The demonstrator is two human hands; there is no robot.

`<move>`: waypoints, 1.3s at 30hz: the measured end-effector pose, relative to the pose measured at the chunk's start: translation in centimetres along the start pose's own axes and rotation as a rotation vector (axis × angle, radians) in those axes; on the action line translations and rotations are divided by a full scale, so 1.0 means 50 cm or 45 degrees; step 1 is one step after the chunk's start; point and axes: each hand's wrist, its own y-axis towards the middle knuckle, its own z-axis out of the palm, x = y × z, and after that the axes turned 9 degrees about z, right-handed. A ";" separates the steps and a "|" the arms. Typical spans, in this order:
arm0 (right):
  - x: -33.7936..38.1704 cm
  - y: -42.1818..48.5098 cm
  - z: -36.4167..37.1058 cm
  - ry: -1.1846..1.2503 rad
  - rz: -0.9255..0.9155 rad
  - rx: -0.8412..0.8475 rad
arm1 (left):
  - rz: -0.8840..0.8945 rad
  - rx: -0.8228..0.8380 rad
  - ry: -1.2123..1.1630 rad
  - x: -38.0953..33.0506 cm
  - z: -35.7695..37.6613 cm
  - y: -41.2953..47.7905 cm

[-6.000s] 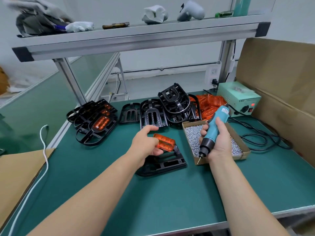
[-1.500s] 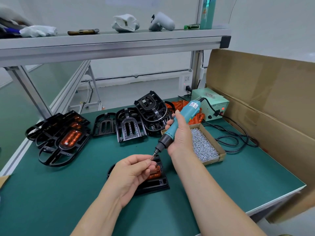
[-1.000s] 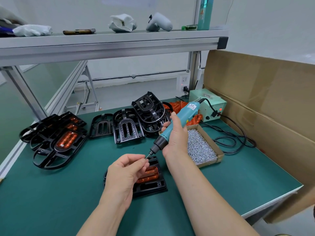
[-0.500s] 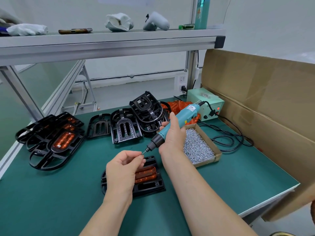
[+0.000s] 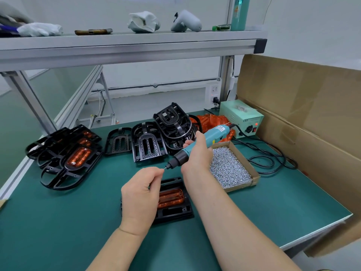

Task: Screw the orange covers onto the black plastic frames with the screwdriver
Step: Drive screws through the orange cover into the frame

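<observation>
A black plastic frame (image 5: 175,211) lies on the green mat in front of me with an orange cover (image 5: 171,198) set in it. My right hand (image 5: 197,157) grips the teal electric screwdriver (image 5: 197,145), held above the frame with its tip pointing left and down. My left hand (image 5: 141,194) hovers over the frame's left side, fingertips pinched together at the screwdriver tip; whatever they pinch is too small to make out. An open cardboard box of screws (image 5: 230,167) sits just right of my right hand.
Finished frames with orange covers (image 5: 66,157) are stacked at the left. Bare black frames (image 5: 148,144) and loose orange covers (image 5: 211,122) lie at the back. A green power unit (image 5: 241,119) and its black cable (image 5: 267,157) are at the right, beside a cardboard wall (image 5: 304,122).
Over six seconds my right hand carried the screwdriver from the screw box to above the frame. My left hand left the cover and rose to the bit's tip.
</observation>
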 end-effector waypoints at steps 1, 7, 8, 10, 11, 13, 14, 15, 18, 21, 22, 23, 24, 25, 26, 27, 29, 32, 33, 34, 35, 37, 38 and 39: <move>0.000 -0.001 -0.001 0.005 0.011 0.009 | -0.012 0.000 -0.006 0.002 -0.001 0.000; 0.007 -0.004 -0.006 0.008 0.017 0.086 | -0.152 0.096 -0.142 0.000 -0.003 -0.001; 0.008 -0.003 -0.006 0.005 0.008 0.081 | -0.147 0.110 -0.137 0.001 -0.002 0.000; 0.007 -0.004 -0.006 -0.001 -0.006 0.067 | -0.138 0.133 -0.116 0.002 -0.002 0.001; 0.007 -0.005 -0.006 -0.002 -0.012 0.060 | -0.132 0.147 -0.103 0.002 -0.003 0.001; 0.005 -0.005 -0.005 0.008 -0.023 0.057 | -0.104 0.176 -0.078 0.004 -0.005 0.001; 0.004 -0.005 -0.005 0.017 -0.028 0.059 | -0.093 0.193 -0.065 0.005 -0.007 0.001; 0.003 -0.005 -0.005 0.024 -0.029 0.062 | -0.093 0.210 -0.051 0.005 -0.008 0.002; -0.002 -0.003 -0.004 0.022 -0.038 0.054 | -0.123 0.259 0.004 0.009 -0.010 0.007; -0.007 0.000 -0.005 0.008 -0.055 0.041 | -0.170 0.350 0.037 0.011 -0.008 0.012; -0.008 0.001 -0.005 0.008 -0.058 0.042 | -0.191 0.371 0.028 0.012 -0.008 0.013; -0.009 0.001 -0.005 0.008 -0.061 0.044 | -0.211 0.385 0.012 0.013 -0.008 0.015; -0.009 0.002 -0.005 0.006 -0.063 0.047 | -0.227 0.396 -0.005 0.014 -0.009 0.015; -0.009 0.003 -0.005 0.005 -0.066 0.048 | -0.241 0.407 -0.025 0.016 -0.010 0.016; -0.009 0.004 -0.005 0.004 -0.070 0.049 | -0.257 0.419 -0.048 0.018 -0.011 0.016; -0.008 0.005 -0.006 0.002 -0.073 0.049 | -0.276 0.439 -0.068 0.020 -0.013 0.016; -0.004 0.008 -0.007 -0.007 -0.082 0.050 | -0.308 0.534 -0.069 0.028 -0.021 0.015; 0.004 0.014 -0.009 -0.037 -0.104 0.059 | -0.298 0.848 0.065 0.049 -0.039 0.012; 0.007 0.016 -0.011 -0.045 -0.114 0.063 | -0.269 0.967 0.157 0.058 -0.044 0.009; 0.010 0.017 -0.012 -0.051 -0.125 0.067 | -0.237 1.078 0.247 0.065 -0.049 0.005; 0.012 0.019 -0.013 -0.060 -0.136 0.072 | -0.209 1.175 0.319 0.071 -0.054 0.001; 0.012 0.019 -0.014 -0.080 -0.156 0.085 | -0.150 1.310 0.414 0.081 -0.057 -0.008; 0.012 0.018 -0.014 -0.089 -0.167 0.092 | -0.117 1.338 0.453 0.084 -0.056 -0.011; 0.011 0.018 -0.014 -0.100 -0.180 0.099 | -0.089 1.338 0.484 0.086 -0.054 -0.012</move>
